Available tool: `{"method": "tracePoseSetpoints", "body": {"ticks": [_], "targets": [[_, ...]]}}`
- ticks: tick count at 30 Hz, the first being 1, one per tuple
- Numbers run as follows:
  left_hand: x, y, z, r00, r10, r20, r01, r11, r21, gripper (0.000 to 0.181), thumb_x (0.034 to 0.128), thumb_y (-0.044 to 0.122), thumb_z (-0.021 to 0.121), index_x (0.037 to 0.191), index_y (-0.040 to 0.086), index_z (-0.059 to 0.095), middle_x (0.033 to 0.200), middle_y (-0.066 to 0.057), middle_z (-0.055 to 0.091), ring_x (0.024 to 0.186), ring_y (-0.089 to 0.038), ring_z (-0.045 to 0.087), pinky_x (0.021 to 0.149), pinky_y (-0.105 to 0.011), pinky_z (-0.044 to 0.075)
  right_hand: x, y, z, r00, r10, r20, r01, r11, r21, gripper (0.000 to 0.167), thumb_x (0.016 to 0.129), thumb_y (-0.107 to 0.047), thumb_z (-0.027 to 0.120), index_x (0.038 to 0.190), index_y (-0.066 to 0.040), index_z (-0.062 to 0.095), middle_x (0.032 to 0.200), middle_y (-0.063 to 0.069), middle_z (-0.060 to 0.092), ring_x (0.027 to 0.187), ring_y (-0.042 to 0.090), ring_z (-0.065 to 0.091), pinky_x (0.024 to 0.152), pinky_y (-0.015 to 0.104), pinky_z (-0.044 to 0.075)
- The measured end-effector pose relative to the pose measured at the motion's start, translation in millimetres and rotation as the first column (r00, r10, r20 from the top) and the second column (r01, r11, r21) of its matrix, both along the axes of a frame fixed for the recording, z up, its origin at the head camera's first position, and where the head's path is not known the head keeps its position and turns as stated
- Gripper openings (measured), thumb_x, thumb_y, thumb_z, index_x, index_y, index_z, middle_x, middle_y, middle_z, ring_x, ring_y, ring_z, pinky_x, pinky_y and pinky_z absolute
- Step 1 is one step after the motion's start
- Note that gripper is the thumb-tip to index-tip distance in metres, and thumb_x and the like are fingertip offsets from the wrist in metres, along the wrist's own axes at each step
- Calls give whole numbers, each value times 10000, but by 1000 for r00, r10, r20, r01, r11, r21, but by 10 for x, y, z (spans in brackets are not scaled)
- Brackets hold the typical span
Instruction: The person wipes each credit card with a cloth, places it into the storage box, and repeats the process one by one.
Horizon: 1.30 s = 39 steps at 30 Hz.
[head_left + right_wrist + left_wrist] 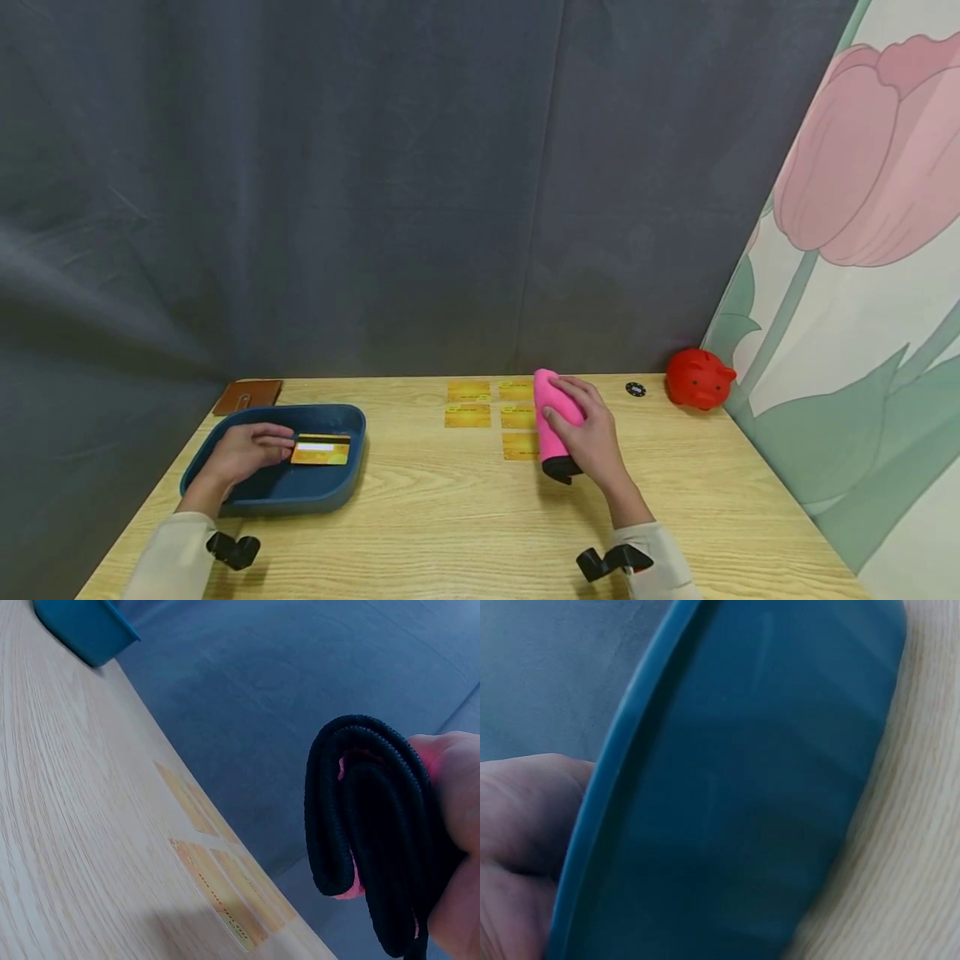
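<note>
A dark grey curtain (390, 183) hangs behind a pale wooden counter (420, 546); I take its face as a clock, with twelve at the curtain. At nine o'clock, the left hand (251, 454) reaches into the blue tray (300, 505) and, as it seems to me, pinches a bank card (321, 450) by its left edge, with the striped side visible. Whether the card touches the tray floor, I cannot tell. Toward one o'clock, the right hand (588, 425) grips a pink folded cloth (546, 417) with a black end, raised over the counter.

The card should be light, thin and rather stiff, maybe slippery; I would hold it by two edges. The cloth looks soft and light, not fragile, but its layers are loose at the black end, so it may unfold. It is better held around the middle, with all layers pressed together.

Just beside the cloth, near twelve, five yellow cards (467, 416) lie flat, some partly covered from my view. Farther out are a brown wallet (247, 396) at ten, and a black chip (636, 389) and a red piggy bank (697, 381) toward two.
</note>
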<state>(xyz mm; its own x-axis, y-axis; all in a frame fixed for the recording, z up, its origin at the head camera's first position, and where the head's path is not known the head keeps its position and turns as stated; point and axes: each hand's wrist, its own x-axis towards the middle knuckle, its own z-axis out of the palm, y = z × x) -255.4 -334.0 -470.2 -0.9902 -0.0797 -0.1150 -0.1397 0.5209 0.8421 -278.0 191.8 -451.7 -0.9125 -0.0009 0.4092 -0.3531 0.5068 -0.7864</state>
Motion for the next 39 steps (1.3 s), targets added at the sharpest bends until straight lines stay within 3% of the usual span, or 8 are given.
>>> {"method": "tracePoseSetpoints", "body": {"ticks": [6,10,16,26,32,39], "targets": [[5,60,75,1000,-10,2,10,1000,-15,395,976,9,668,1337,-128,586,1237,-272,716,1028,-242,754,898,-389,635,-6,20,4,1000,-8,13,8,1000,-5,480,947,-190,765,1412,-170,647,1516,115,524,1323,363,550,1019,514,538],[3,202,208,997,-55,-47,56,998,11,419,1005,76,659,1380,-90,577,1300,-274,686,1105,-280,736,947,-382,620,-16,46,0,999,-17,27,17,1000,-8,490,945,-186,767,1419,-176,640,1515,102,518,1324,351,541,1022,510,530],[-43,567,442,982,-129,-138,140,987,73,408,1020,111,647,1390,-52,590,1331,-251,677,1168,-295,715,988,-360,603,-21,105,25,999,-21,30,21,1000,-5,501,955,-207,757,1436,-169,623,1520,114,507,1342,354,517,1035,535,523],[-123,1288,656,963,-215,-164,234,967,103,364,1019,158,662,1363,39,644,1325,-166,698,1209,-302,691,1050,-437,570,-10,200,50,998,-49,51,49,999,-15,519,960,-233,752,1455,-181,605,1546,120,479,1336,359,506,1023,523,515],[-211,1647,604,941,-292,-171,314,941,125,351,1008,134,674,1355,86,656,1322,-135,694,1191,-265,684,1050,-450,565,-19,250,52,997,-43,56,46,998,-49,510,954,-229,759,1442,-193,615,1545,99,486,1376,340,489,1075,533,487],[-284,2139,337,931,-322,-172,351,917,189,326,970,63,707,1296,62,688,1251,-176,704,1089,-212,697,959,-358,610,-55,345,34,995,-61,76,66,996,-60,524,968,-259,742,1467,-204,595,1567,105,465,1384,355,464,1074,546,480]]}}
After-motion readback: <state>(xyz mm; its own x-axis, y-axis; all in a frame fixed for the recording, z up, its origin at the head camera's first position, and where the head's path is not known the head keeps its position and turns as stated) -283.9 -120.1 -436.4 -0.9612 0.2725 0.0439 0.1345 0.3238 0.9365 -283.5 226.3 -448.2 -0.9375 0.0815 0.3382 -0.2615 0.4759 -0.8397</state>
